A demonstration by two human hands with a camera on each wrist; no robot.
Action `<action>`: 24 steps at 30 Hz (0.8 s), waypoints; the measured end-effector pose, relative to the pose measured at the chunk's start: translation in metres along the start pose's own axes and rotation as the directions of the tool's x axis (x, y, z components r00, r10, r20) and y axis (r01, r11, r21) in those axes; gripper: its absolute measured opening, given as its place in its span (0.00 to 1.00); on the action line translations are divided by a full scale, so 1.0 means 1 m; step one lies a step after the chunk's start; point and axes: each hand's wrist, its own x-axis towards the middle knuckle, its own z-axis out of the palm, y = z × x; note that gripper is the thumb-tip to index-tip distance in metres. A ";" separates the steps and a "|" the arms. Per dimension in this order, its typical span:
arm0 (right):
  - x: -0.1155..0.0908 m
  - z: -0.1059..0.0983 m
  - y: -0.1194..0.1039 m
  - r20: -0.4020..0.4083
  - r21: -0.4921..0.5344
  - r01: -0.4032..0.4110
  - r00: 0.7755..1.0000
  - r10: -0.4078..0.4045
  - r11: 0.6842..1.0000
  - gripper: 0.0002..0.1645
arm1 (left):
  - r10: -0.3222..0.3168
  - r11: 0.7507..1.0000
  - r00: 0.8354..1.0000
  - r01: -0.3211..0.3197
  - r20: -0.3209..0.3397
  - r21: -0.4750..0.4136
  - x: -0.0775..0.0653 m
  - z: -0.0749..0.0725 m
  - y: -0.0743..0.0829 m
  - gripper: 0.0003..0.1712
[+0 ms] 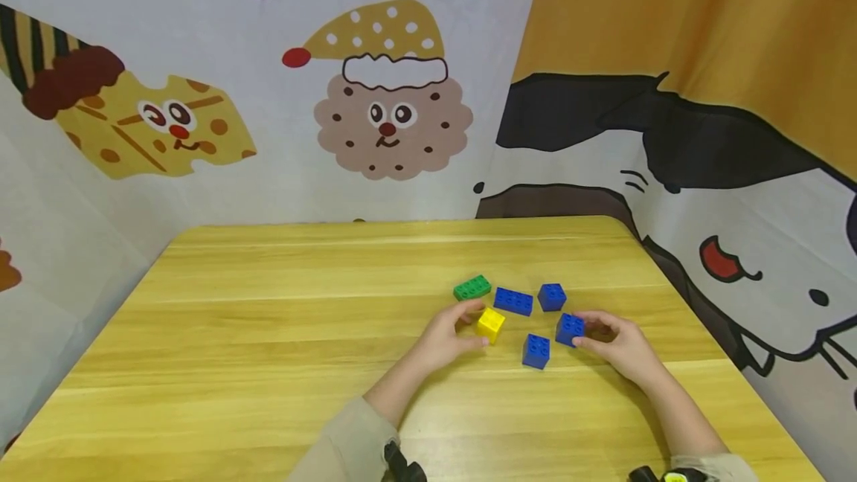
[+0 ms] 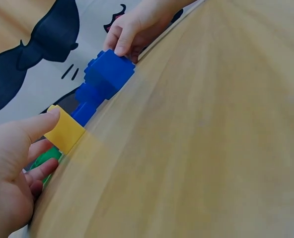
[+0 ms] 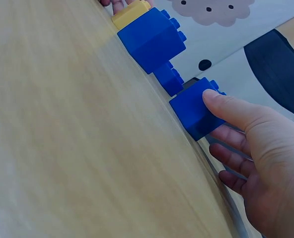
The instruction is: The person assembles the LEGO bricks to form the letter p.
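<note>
A square yellow toy brick [image 1: 491, 325] stands on the table between the thumb and fingers of my left hand [image 1: 447, 335], the thumb at its near side. My right hand [image 1: 620, 344] pinches a square blue brick [image 1: 570, 329]; in the right wrist view the thumb lies on that blue brick [image 3: 194, 109]. Another square blue brick [image 1: 536, 352] sits between the hands, nearer to me. Behind them are a long blue brick [image 1: 513, 301], a third square blue brick [image 1: 552, 297] and a long green brick [image 1: 472, 288]. The left fingers partly hide the green brick [image 2: 46, 157] in the left wrist view.
The wooden table [image 1: 268, 348] extends well to the left of the bricks and toward me. Its far edge meets a cloth backdrop [image 1: 268, 199] with cartoon figures. The right table edge lies beyond my right hand.
</note>
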 end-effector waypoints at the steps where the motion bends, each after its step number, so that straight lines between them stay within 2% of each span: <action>1: 0.000 0.000 0.000 0.000 0.001 -0.002 1.000 0.002 1.000 0.25 | 0.005 1.000 1.000 -0.005 0.004 0.005 0.002 0.000 0.000 0.37; 6: 0.000 -0.001 0.001 -0.001 0.004 -0.013 1.000 0.013 1.000 0.25 | 0.019 0.999 1.000 -0.020 0.015 0.031 0.007 0.002 0.000 0.34; 13: 0.002 0.001 0.001 -0.001 0.008 -0.005 1.000 0.005 1.000 0.25 | 0.014 1.000 1.000 -0.014 0.009 0.019 0.009 0.002 0.000 0.29; 24: 0.000 0.000 -0.003 -0.019 0.007 -0.001 1.000 0.002 1.000 0.24 | -0.035 0.999 0.999 0.036 -0.036 0.023 0.007 0.001 0.002 0.25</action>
